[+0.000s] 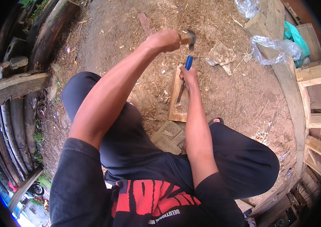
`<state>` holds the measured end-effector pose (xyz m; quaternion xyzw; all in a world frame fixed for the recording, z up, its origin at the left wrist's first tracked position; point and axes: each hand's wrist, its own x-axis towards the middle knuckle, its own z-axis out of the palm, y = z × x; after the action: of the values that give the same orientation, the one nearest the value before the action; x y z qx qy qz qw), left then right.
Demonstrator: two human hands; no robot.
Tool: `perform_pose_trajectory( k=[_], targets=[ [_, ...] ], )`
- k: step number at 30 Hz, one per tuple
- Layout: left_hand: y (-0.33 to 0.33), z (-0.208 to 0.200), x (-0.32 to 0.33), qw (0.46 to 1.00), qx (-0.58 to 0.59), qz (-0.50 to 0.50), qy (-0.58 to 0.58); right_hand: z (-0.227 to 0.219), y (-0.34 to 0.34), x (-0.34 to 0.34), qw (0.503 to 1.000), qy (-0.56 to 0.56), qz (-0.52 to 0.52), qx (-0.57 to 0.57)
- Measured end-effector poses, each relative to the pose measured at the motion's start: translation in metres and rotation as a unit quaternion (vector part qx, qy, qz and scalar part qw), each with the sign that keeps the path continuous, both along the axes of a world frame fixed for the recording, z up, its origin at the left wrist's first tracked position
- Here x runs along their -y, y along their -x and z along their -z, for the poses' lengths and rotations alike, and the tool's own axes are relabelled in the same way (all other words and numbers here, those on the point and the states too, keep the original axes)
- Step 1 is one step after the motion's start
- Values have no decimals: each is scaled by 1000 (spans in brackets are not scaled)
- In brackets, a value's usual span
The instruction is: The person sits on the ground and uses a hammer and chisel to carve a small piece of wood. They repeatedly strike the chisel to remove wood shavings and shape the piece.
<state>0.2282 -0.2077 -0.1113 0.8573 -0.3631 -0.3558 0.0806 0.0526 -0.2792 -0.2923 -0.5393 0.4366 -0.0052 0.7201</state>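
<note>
A person seated low over a dirt floor [130,90] works a wooden board [176,85] with 2 hand tools, the knees in dark trousers [130,140] spread to either side. The left hand [167,40], its fingers closed, grips the wooden handle of a hammer [192,39], the dark metal head standing just beyond the top of a blue-handled chisel [189,62]; a small gap shows between the 2 tools. The right hand [190,77] is wrapped around the chisel below the upper part of its handle, the tool slightly tilted and its blade running down over the board toward a rough, chipped patch at the near end. The board lies on the ground between the feet, longer than it is wide, its near end close to a flat tan piece [159,137] in front of the person's lap. Ahead and to the left on the dirt lies a reddish strip [145,23]; a pale, crumpled scrap [221,53] rests to the right of the chisel. Along the right side are clear plastic [268,47], a teal bag [295,39] and a wooden frame [315,77]. Stacked logs [50,32] line the left.
</note>
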Motion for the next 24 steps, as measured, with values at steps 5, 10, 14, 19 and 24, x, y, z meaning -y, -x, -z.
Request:
perform_pose_trajectory(
  k=[5,10,14,19,24],
  targets=[
    [-3,0,5,999,3,-40,4,-4,-1,0,1000,-9,1,2],
    [-6,3,12,998,-36,-14,-46,-6,0,1,999,-32,1,-14],
    [-6,8,13,999,27,-24,-4,-13,-4,0,999,-31,0,-8],
    [-5,-10,20,996,-50,20,-73,-11,-4,4,999,-37,-4,-29],
    [-5,8,11,997,24,-64,36,-10,-4,0,999,-37,-5,-15]
  ],
)
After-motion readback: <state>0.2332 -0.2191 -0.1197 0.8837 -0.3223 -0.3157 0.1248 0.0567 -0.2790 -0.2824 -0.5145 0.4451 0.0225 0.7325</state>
